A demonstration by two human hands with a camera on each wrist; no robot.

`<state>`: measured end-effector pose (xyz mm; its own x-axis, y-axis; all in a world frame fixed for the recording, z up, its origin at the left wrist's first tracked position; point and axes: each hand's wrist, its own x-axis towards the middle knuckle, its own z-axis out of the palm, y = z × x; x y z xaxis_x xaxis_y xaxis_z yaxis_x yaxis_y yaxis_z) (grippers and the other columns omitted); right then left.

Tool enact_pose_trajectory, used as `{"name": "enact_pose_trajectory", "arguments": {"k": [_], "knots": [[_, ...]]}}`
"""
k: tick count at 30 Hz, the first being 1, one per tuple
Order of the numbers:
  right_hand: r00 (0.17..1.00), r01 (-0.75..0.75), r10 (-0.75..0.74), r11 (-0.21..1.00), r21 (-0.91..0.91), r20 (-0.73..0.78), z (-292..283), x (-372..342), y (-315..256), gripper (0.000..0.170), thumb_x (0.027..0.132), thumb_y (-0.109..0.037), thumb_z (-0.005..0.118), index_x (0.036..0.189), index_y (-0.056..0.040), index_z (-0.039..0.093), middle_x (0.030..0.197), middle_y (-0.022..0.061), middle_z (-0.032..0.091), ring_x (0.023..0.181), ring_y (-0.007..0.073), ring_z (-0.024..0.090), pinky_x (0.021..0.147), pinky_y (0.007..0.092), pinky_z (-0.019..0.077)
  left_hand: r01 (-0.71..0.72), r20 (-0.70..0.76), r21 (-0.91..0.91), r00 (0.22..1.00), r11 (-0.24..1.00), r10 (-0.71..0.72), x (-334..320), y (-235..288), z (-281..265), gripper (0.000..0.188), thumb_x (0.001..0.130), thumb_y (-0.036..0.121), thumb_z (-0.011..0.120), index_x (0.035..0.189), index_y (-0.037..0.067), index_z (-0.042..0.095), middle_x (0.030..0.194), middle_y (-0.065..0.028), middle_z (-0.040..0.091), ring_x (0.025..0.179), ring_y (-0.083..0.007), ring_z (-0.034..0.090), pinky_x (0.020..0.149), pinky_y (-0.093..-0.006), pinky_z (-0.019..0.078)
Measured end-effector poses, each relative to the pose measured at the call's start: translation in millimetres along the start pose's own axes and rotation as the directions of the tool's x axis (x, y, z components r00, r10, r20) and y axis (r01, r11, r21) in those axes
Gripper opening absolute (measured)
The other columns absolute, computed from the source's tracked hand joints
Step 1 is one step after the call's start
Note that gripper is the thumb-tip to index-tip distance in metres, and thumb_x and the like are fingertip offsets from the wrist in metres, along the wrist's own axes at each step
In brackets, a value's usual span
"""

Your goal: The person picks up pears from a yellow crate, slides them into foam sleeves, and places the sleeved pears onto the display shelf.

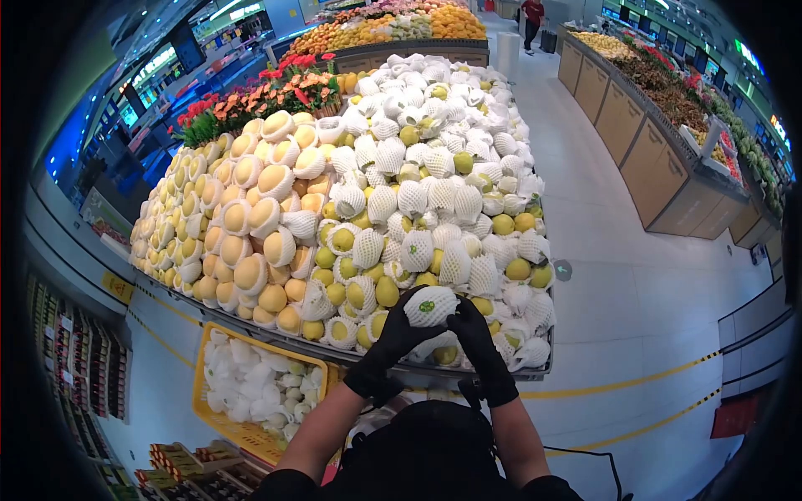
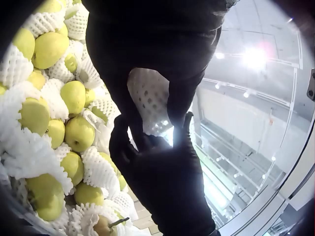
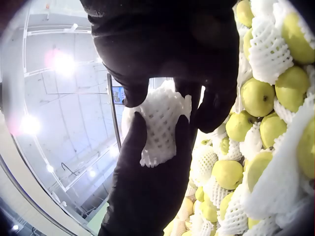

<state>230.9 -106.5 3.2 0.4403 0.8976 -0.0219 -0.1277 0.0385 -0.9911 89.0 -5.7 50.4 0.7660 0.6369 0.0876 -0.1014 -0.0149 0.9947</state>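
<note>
A pear-sized fruit in a white foam net [image 1: 431,306], with a green sticker on its upper side, is held between both black-gloved hands above the front of the fruit display. My left hand [image 1: 398,332] grips its left end, and my right hand [image 1: 478,331] grips the right end. The wrist views show gloved fingers and thumbs curled round the foam net [image 3: 165,125], whose mesh shows between them. Its fruit is hidden by the net. Below and beyond lie yellow-green pears [image 1: 387,291], some bare and some in white nets.
Larger yellow fruits [image 1: 251,274] in foam cups fill the display's left part, with potted flowers [image 1: 292,88] behind. A yellow crate [image 1: 200,380] of white foam nets stands on the floor at left. Another produce stand [image 1: 647,171] lies across the aisle; a person [image 1: 532,21] is far back.
</note>
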Motion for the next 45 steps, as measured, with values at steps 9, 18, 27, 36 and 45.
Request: {"name": "enact_pose_trajectory", "arguments": {"k": [9,18,27,36,45], "knots": [[0.947,-0.274,0.165,0.863,0.425,0.274,20,1,-5,0.057,0.096,-0.041,0.047,0.131,0.0024,0.041,0.118,0.0155,0.057,0.102,0.0247,0.061,0.088,0.0394,0.0501,-0.077,-0.159,0.138,0.982,0.987,0.099,-3,5,-4,0.081,0.064,0.007,0.084,0.133,0.002,0.042,0.128,-0.0136,0.053,0.115,-0.0208,0.054,0.096,-0.0355,0.0461],[0.966,-0.051,0.0,0.98,0.19,0.258,34,11,-16,0.052,0.096,-0.033,0.05,0.132,0.0022,0.04,0.122,0.0141,0.055,0.107,0.0244,0.057,0.089,0.0366,0.0498,-0.241,-0.193,0.481,0.909,0.843,0.37,-15,7,-14,0.085,0.064,0.012,0.085,0.135,0.004,0.039,0.135,-0.0168,0.046,0.125,-0.0267,0.046,0.102,-0.0387,0.0396],[0.969,-0.231,0.076,0.621,0.749,0.236,31,38,-31,0.045,0.09,-0.019,0.057,0.129,0.0002,0.043,0.122,0.0136,0.055,0.112,0.029,0.055,0.099,0.0463,0.0434,-0.202,-0.142,0.246,0.96,0.948,0.241,-24,12,-34,0.087,0.071,0.01,0.079,0.142,0.004,0.029,0.139,-0.0151,0.04,0.129,-0.0251,0.039,0.104,-0.0385,0.0371],[0.997,-0.072,0.064,0.919,0.388,0.031,-27,144,-76,0.038,0.083,-0.019,0.064,0.117,-0.0037,0.054,0.105,0.0076,0.06,0.095,0.0215,0.061,0.078,0.0379,0.0538,-0.175,-0.337,0.037,0.925,0.984,0.177,-40,11,-69,0.038,0.089,0.005,0.061,0.124,0.002,0.049,0.115,-0.0063,0.057,0.105,-0.0143,0.055,0.09,-0.0289,0.0465],[0.923,-0.282,0.074,0.798,-0.533,-0.377,-17,234,-45,0.088,0.064,-0.053,0.075,0.116,0.01,0.042,0.104,0.0265,0.062,0.096,0.0363,0.063,0.079,0.0407,0.0519,-0.157,-0.364,0.004,0.92,0.988,0.148,-52,7,-88,0.037,0.088,0.001,0.061,0.122,0.001,0.05,0.113,-0.0078,0.057,0.103,-0.0156,0.057,0.09,-0.0309,0.0483]]}}
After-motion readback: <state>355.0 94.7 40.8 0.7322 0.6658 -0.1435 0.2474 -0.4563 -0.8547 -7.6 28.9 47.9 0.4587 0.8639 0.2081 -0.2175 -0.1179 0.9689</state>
